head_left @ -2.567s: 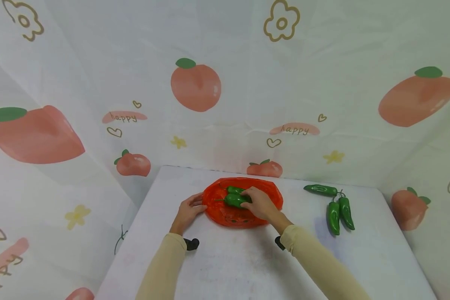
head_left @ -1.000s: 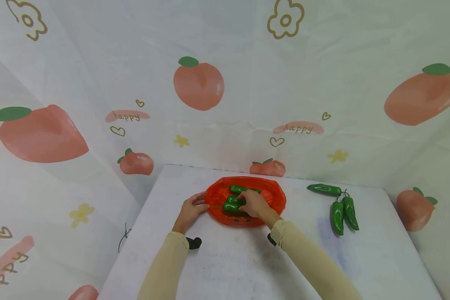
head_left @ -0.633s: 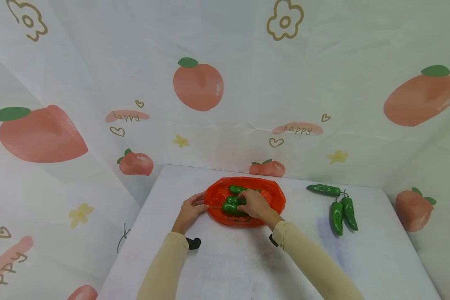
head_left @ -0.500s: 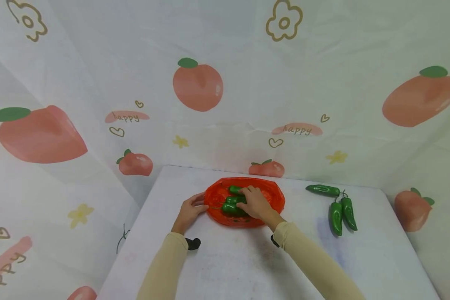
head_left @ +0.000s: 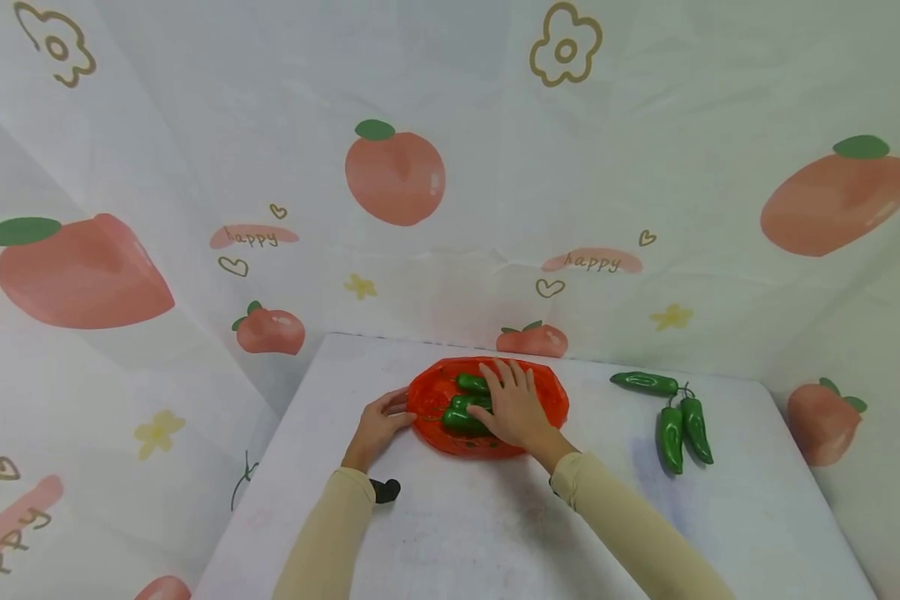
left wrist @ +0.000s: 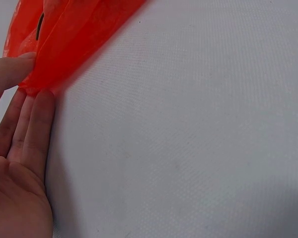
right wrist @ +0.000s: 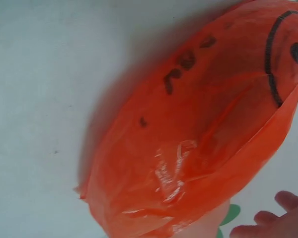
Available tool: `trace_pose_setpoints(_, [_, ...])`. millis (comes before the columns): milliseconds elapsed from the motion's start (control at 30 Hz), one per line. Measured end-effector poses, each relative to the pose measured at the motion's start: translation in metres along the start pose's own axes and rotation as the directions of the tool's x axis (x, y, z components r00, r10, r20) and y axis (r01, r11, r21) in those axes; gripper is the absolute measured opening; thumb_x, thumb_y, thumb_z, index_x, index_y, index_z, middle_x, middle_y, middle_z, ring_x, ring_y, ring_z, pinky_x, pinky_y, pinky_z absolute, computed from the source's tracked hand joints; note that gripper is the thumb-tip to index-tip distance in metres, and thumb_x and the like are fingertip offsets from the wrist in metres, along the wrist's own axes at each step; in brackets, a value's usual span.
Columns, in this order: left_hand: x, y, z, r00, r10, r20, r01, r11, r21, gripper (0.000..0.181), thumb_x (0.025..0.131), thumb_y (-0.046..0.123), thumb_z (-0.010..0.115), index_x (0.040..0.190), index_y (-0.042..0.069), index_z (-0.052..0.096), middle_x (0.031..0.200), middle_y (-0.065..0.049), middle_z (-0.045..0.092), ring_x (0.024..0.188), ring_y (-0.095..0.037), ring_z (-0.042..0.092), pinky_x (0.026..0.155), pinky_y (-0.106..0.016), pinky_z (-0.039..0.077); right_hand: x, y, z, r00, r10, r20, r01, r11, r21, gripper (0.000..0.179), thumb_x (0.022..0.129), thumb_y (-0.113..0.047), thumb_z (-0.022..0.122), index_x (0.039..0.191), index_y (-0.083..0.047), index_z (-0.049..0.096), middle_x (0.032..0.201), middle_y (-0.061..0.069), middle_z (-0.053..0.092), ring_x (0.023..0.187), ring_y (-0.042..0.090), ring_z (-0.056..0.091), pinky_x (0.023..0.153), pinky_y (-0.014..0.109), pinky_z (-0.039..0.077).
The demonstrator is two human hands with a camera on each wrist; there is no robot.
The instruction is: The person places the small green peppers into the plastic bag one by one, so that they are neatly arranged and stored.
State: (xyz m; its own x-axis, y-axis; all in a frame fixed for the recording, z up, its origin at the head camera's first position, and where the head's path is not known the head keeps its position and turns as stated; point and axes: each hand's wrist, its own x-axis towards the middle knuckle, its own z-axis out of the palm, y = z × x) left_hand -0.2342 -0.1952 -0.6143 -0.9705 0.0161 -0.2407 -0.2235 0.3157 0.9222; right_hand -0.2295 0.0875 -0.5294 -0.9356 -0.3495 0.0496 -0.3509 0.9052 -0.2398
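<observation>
A red plastic bag point(head_left: 552, 402) lies on the white table with its mouth spread wide like a bowl. Inside it are green peppers: one farther back point(head_left: 471, 383) and two side by side in front, the nearest pepper point(head_left: 461, 422) being partly covered by my right hand point(head_left: 519, 412). That hand hovers over them with its fingers spread and nothing gripped; its fingertips point(right wrist: 288, 199) show beyond the bag in the right wrist view. My left hand point(head_left: 375, 429) holds the bag's left edge, thumb on one side and fingertips on the other, as the left wrist view shows.
To the right, three more green peppers lie on the table: one pepper point(head_left: 643, 383) sideways, two others point(head_left: 671, 440) pointing toward me, stems close together. A white fabric backdrop point(head_left: 465, 283) with peach prints rises behind the table and along both sides.
My right hand gripped the front peppers; it has let go, its fingers spreading and lifting a little. Those peppers now lie in the bag. The left hand stays at the bag's edge.
</observation>
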Motion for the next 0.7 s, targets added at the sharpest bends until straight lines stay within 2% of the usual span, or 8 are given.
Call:
trace_pose_setpoints(300, [-0.004, 0.004, 0.001, 1.0, -0.007, -0.011, 0.007, 1.0, -0.006, 0.054, 0.093, 0.022, 0.075, 0.144, 0.028, 0.058, 0.144, -0.003, 0.063, 0.134, -0.025, 0.058, 0.115, -0.049, 0.047, -0.01, 0.012, -0.004, 0.999, 0.035, -0.004, -0.036, 0.998, -0.057, 0.09, 0.094, -0.066, 0.055, 0.163, -0.017, 0.025, 0.17, 0.017, 0.02, 0.156, 0.047, 0.015, 0.124, 0.073, 0.012])
trace_pose_setpoints(700, [-0.004, 0.005, 0.002, 1.0, -0.014, -0.008, 0.014, 1.0, -0.006, 0.055, 0.093, 0.023, 0.076, 0.144, 0.028, 0.058, 0.143, -0.003, 0.063, 0.134, -0.025, 0.058, 0.113, -0.047, 0.049, -0.018, 0.03, -0.006, 0.998, 0.049, -0.026, -0.051, 0.996, -0.076, 0.091, 0.094, -0.069, 0.052, 0.163, -0.016, 0.025, 0.171, 0.017, 0.014, 0.157, 0.048, 0.011, 0.122, 0.076, 0.008])
